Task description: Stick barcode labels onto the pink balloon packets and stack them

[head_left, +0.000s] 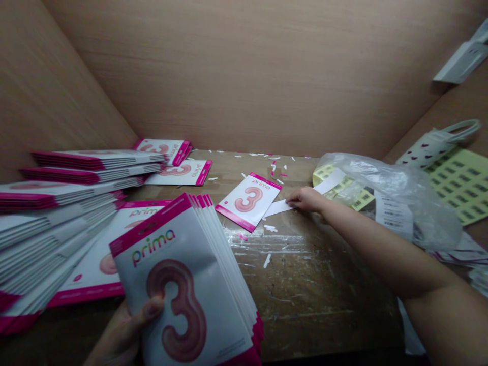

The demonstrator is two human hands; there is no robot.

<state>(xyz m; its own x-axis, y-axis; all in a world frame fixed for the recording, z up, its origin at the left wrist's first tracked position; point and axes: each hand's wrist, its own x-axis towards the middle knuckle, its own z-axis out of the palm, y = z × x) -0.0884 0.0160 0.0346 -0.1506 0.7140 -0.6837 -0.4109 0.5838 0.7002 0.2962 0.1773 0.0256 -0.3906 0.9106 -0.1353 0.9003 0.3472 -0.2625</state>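
Observation:
My left hand (125,325) is closed on a fanned stack of white and pink "prima" packets (186,284), its thumb lying over the printed pink 3. The rest of that hand is hidden behind the stack. Farther forward, my right hand (305,199) pinches a white paper strip (278,207) just above the table. One end of the strip reaches the right edge of a single packet (249,201), which lies face up on the table.
Banded piles of packets (64,188) fill the left side. Small paper scraps (270,229) are scattered over the wooden table (305,305). At the right are a clear plastic bag (430,203), yellow label sheets (465,178) and a white pouch (427,147). Wooden panels (247,76) stand around.

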